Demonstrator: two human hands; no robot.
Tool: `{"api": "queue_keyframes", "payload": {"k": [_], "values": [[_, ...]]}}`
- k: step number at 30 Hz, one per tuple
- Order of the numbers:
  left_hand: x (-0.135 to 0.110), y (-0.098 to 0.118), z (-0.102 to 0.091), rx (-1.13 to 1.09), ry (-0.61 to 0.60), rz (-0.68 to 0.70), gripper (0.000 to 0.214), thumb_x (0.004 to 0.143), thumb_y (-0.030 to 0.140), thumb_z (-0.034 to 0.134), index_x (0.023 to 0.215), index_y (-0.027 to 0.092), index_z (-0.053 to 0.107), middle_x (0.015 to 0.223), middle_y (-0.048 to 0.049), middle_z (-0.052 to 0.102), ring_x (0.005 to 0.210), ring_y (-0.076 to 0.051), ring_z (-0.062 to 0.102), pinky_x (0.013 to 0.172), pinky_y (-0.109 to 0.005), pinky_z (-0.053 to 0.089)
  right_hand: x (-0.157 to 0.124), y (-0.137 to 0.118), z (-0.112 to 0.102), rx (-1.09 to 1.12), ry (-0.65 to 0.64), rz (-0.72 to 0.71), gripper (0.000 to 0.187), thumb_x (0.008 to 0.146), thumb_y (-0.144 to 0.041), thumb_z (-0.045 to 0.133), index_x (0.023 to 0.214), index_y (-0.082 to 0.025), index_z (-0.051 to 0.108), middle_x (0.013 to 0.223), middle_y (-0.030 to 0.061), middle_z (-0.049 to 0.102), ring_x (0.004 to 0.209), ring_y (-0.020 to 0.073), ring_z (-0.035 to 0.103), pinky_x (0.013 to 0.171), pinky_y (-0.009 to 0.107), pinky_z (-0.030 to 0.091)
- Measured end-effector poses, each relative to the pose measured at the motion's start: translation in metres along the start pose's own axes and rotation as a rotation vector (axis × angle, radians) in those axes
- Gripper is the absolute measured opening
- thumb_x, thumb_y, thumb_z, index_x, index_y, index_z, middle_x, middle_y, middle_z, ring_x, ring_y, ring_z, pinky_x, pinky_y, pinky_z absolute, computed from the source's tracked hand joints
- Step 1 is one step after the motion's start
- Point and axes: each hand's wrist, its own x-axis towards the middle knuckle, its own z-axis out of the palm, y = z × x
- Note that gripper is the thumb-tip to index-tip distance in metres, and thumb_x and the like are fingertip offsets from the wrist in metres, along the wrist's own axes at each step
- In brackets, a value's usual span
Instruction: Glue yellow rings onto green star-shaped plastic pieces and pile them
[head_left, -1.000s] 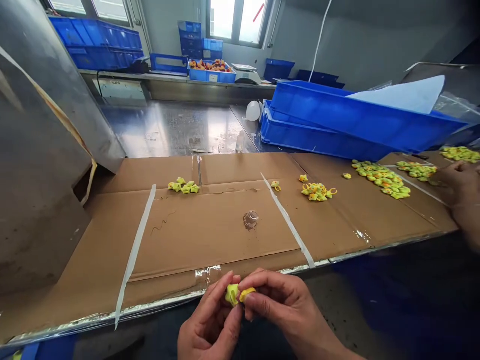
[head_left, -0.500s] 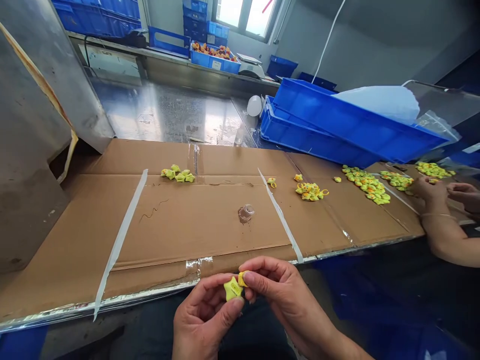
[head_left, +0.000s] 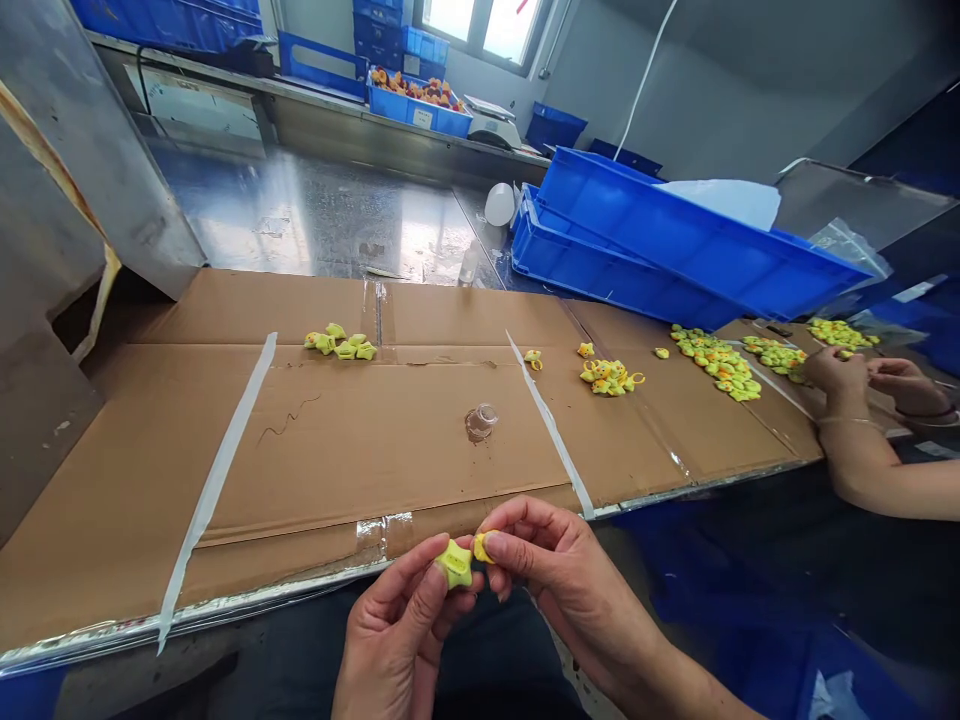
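A yellow-green star-shaped piece with a slot-like mark on its face is pinched between the thumb and fingers of my left hand. Close beside it, my right hand pinches a small orange-yellow piece, mostly covered by the thumb. Both hands are in front of the table's near edge, at the bottom of the view. Beyond them, a small clear cup stands on the cardboard in a wet brown patch.
Yellow-green pieces lie at the back left. Yellow ring pieces and larger piles lie to the right. White tape strips cross the cardboard. Blue crates stand behind. A co-worker's hands hold something small at far right.
My left hand has turned the star-shaped piece, so its marked face sits at a different angle. The small orange-yellow piece stays beside it. The whole view has shifted slightly.
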Motion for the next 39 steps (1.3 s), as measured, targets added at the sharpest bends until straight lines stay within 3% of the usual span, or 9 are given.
{"api": "queue_keyframes", "payload": {"k": [13,18,27,39], "values": [[0.0006,-0.0029,-0.0005,0.045,-0.056,0.053,0.024,0.055,0.020,0.085,0.077,0.014,0.077,0.080,-0.0095,0.077,0.066,-0.017,0.071,0.063,-0.020,0.057,-0.0023,-0.0042,0.0007,-0.066,-0.013,-0.048,0.018,0.076,-0.025,0.078,0.083,-0.012,0.068,0.069,0.0035,0.068,0.063,0.0110,0.060,0.062,0.018,0.048],[0.0005,-0.0055,-0.0022,0.077,-0.083,0.081,0.023,0.057,0.022,0.083,0.078,0.016,0.077,0.080,-0.0084,0.077,0.064,-0.019,0.070,0.056,-0.022,0.057,-0.0049,-0.0046,0.0011,-0.076,-0.020,-0.060,0.016,0.076,-0.025,0.078,0.082,-0.013,0.069,0.071,0.0037,0.070,0.063,0.0111,0.061,0.062,0.018,0.050],[0.0003,-0.0036,-0.0009,0.021,-0.058,-0.091,0.029,0.055,0.021,0.085,0.081,0.013,0.077,0.061,-0.0069,0.073,0.051,-0.011,0.065,0.052,-0.016,0.055,-0.0040,-0.0050,0.0030,-0.051,-0.032,-0.061,0.017,0.078,-0.026,0.076,0.082,-0.012,0.069,0.066,0.0038,0.069,0.059,0.0106,0.062,0.060,0.018,0.050],[-0.0024,-0.0030,0.0015,0.045,-0.050,-0.044,0.028,0.054,0.023,0.086,0.079,0.013,0.076,0.062,-0.0088,0.074,0.053,-0.013,0.067,0.053,-0.017,0.055,-0.0024,-0.0018,0.0015,-0.048,-0.005,-0.031,0.018,0.074,-0.027,0.079,0.081,-0.012,0.072,0.066,0.0044,0.069,0.059,0.0118,0.061,0.060,0.020,0.049]]}}
